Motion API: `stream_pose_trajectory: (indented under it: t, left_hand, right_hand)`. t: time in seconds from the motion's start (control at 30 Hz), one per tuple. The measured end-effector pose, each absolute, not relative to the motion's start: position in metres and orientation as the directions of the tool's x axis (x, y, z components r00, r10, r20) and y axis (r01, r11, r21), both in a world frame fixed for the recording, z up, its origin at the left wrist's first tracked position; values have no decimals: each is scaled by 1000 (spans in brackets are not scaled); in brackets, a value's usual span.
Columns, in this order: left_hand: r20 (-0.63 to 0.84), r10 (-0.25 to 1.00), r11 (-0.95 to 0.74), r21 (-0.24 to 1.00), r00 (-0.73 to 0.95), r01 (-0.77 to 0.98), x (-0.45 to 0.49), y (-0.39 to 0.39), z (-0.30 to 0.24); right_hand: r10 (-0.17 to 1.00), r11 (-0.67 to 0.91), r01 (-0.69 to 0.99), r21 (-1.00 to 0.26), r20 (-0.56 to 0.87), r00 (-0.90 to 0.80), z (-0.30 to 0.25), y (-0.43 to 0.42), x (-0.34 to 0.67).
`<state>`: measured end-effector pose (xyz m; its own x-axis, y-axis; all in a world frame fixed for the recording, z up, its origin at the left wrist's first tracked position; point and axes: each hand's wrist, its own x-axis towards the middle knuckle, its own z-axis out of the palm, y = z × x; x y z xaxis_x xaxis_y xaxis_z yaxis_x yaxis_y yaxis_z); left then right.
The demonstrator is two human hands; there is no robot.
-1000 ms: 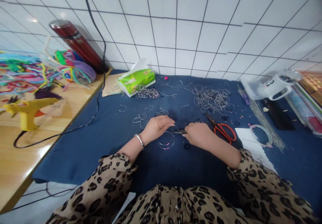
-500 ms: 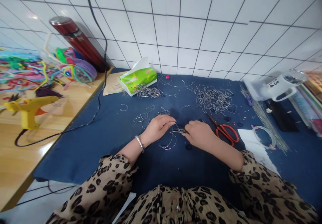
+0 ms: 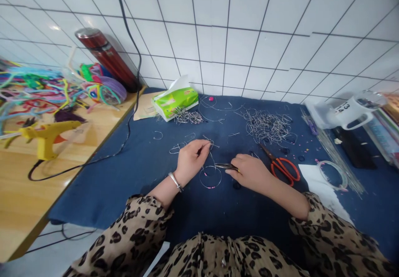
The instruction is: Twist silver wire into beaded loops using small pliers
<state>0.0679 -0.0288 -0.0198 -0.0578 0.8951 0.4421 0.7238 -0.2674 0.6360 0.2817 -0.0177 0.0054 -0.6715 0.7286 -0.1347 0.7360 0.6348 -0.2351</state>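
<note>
My left hand [image 3: 193, 157] is closed, thumb and fingers pinching a thin wire [image 3: 213, 155] that runs down from the fingertips. Below it hangs or lies a loop of fine line with small pink beads [image 3: 211, 187]; whether it touches the cloth I cannot tell. Wrapped round the handles of a pair of pliers [image 3: 227, 166], my right hand [image 3: 249, 170] points the jaws left, at the wire by the top of the loop. Just beyond my left hand lie several bent wire pieces [image 3: 176, 148], partly hidden by it.
Orange-handled scissors [image 3: 284, 170] lie right of my right hand, with a tangled wire heap [image 3: 268, 126] behind. A tissue pack [image 3: 176, 101] stands at the back. Straight wires [image 3: 333, 156], a coil [image 3: 333, 175] and a white mug [image 3: 352, 113] are right; a yellow glue gun [image 3: 46, 138] is left.
My left hand has moved slightly up and left, away from the pliers. The pliers' jaws show more fully, and my right hand has shifted a little right. The view has tilted slightly.
</note>
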Motion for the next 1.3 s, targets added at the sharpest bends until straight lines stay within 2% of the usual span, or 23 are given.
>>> stream_pose_trajectory:
  t: [0.1,0.27,0.33,0.63,0.83,1.1,1.3]
  left_hand:
    - [451,886,-230,629,-107,742,69,-31,-17]
    - [452,878,-187,629,-159,754,68,-31,-16]
    - [454,879,-200,628,-146,752,68,-30,-18]
    - [473,872,-426,602,128,676,70,-23,-38]
    - [446,874,-448,587,193,674,68,-18,-46]
    - [428,855,-495,509,293,704,67,-15,-49]
    - [408,839,-535,499,360,682,67,-15,-47]
  right_hand:
    - [739,630,725,-277,-73,-670,6,-21,280]
    - [784,564,696,-445,24,-621,1,-23,271]
    - [795,560,694,-454,59,-603,-3,-24,269]
    - [632,761,621,-188,0,-775,-11,-29,270]
    - [533,836,532,-134,-37,-846,-18,-28,264]
    - [455,889,453,-66,18,-890,-27,-24,265]
    - [427,904,425,-44,53,-903,-28,-21,266]
